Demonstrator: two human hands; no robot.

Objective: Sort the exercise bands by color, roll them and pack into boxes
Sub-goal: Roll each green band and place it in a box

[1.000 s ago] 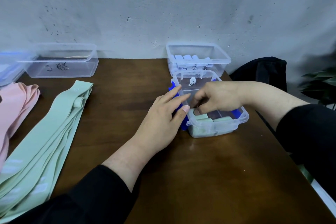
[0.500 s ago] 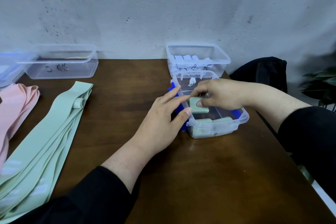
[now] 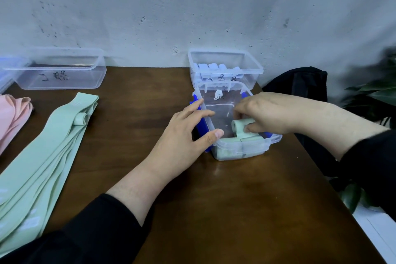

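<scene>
My hands (image 3: 188, 135) (image 3: 270, 113) crowd the clip box (image 3: 240, 150) near the table's (image 3: 214, 210) right edge. Green rolls (image 3: 240, 146) fill its near end; its far half stands open. Another box (image 3: 225, 64) blocks directly behind. Bare wood stretches toward the near edge; green bands (image 3: 42, 156) cover the left.

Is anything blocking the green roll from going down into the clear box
Nothing visible does. The right hand holds the green roll inside the open-topped box, above rolls already packed at its near end; bare floor lies behind them.

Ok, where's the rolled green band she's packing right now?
In the head view, the rolled pale green exercise band is right of centre, gripped by the right hand inside the clear plastic box with blue latches, just above the rolls already packed.
</scene>
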